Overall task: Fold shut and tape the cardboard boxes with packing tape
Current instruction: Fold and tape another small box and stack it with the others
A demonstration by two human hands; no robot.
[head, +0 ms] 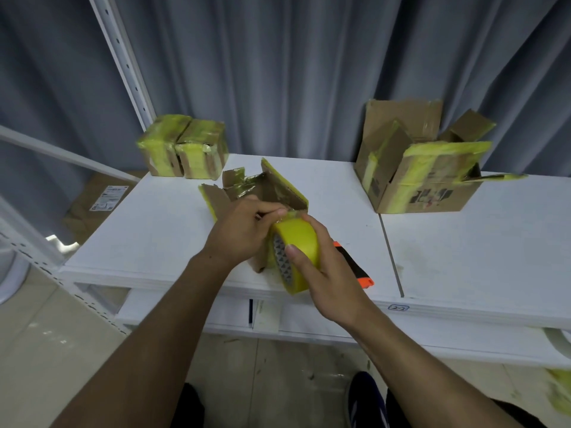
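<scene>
- The right hand [335,273] has the roll of yellow packing tape [301,239] firmly wrapped. The thumb lies across the near face and the fingers curl over the far side. The roll is held on edge above the front of the white table [463,257].
- The left hand [241,233] is in from the left, with thumb and forefinger fingertips [279,212] pinched together at the roll's top rim. It looks like it's picking at the tape's free end, but I cannot tell whether that end is lifted.
- Here's the line-up that matters: the small open brown cardboard box [278,189] sits directly behind the roll with its flaps up, and 1 tall flap stands just beyond the pinch.
- The roll's core faces left toward the left hand, so I'd judge a pulled strip would run away from the body, toward the box.
- The left hand is nearer the flaps. My call is that they need folding down before any strip goes on.
- For room, there's bare table to the left of the box.
- The orange-and-black cutter [358,270] lies just right, partly under the right hand.
- The larger open cardboard box [426,183] sits well apart on the right, and 2 yellow-taped small boxes [182,146] are at back left.
</scene>
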